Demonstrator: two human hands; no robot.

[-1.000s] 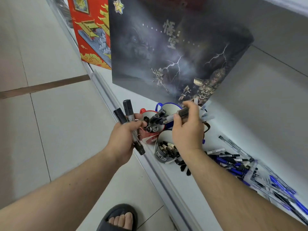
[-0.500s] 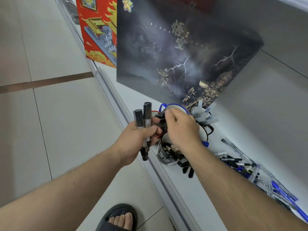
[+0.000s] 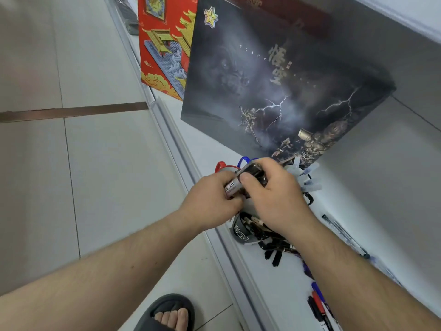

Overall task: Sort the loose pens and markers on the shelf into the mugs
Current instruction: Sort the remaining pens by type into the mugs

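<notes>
Lying loose on the shelf [image 3: 274,290]: pens [image 3: 318,304]. Gripping one marker [image 3: 235,186] together, left hand [image 3: 212,199] and right hand [image 3: 274,194], fingers curled, above the mugs [image 3: 241,232]. Leaning beyond: dark box [image 3: 274,80].

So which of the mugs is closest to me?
The grey mug with black markers, just below the right hand; the red-handled and blue-handled mugs sit farther back.

One view only, head-worn, wide-angle. Looks steeply down and forward from standing height, frame rolled: white shelf ledge [image 3: 281,278] runs diagonally to lower right, pale tiled floor [image 3: 71,163] fills the left. Both forearms reach in from the bottom edge; hands close, mid-frame.
</notes>
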